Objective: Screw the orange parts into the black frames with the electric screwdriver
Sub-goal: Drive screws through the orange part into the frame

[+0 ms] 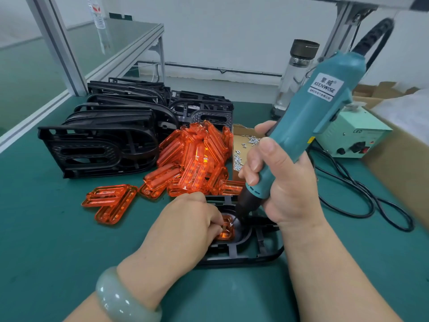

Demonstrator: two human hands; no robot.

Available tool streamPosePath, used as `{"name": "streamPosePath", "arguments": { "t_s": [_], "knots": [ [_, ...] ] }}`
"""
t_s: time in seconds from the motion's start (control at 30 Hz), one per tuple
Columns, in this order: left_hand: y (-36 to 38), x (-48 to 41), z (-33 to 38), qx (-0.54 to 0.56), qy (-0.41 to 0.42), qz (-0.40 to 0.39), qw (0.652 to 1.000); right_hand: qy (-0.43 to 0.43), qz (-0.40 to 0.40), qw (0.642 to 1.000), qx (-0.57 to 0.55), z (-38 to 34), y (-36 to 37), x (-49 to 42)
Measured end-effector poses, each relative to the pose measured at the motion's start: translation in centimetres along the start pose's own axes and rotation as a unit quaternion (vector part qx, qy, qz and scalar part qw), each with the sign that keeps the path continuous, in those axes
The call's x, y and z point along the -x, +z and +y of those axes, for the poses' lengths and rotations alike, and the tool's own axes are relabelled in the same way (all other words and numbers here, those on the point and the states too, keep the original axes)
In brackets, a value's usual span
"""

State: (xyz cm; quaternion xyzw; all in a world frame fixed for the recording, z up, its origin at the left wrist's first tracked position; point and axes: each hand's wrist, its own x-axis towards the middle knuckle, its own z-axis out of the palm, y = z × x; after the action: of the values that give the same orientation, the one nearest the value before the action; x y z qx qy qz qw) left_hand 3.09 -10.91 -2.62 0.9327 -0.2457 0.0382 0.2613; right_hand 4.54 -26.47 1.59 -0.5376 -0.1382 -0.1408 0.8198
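Note:
A black frame (262, 254) lies flat on the green table in front of me, with an orange part (226, 234) seated in its recess. My left hand (188, 226) covers most of that part, and its fingertips pinch a small screw at the part. My right hand (281, 182) grips the teal electric screwdriver (320, 105), tilted, with its bit tip touching the screw beside my left fingertips.
A heap of orange parts (197, 159) and stacks of black frames (104, 145) stand behind. A cardboard tray of screws (241, 145) sits beside them. A green power box (355, 135), its black cables (362, 196), a glass bottle (294, 75) and cardboard boxes lie right.

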Motion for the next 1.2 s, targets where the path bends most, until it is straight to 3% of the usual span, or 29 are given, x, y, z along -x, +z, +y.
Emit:
{"name": "streamPosePath", "arguments": {
  "t_s": [0.77,1.2],
  "knots": [
    [0.2,0.0,-0.2,0.001,-0.005,-0.005,1.0,0.01,-0.054,0.998,-0.044,0.8,-1.1,-0.8],
    [0.4,-0.1,-0.7,0.007,0.008,-0.004,1.0,-0.041,-0.05,0.994,-0.087,-0.2,-1.3,-0.4]
  ]
}}
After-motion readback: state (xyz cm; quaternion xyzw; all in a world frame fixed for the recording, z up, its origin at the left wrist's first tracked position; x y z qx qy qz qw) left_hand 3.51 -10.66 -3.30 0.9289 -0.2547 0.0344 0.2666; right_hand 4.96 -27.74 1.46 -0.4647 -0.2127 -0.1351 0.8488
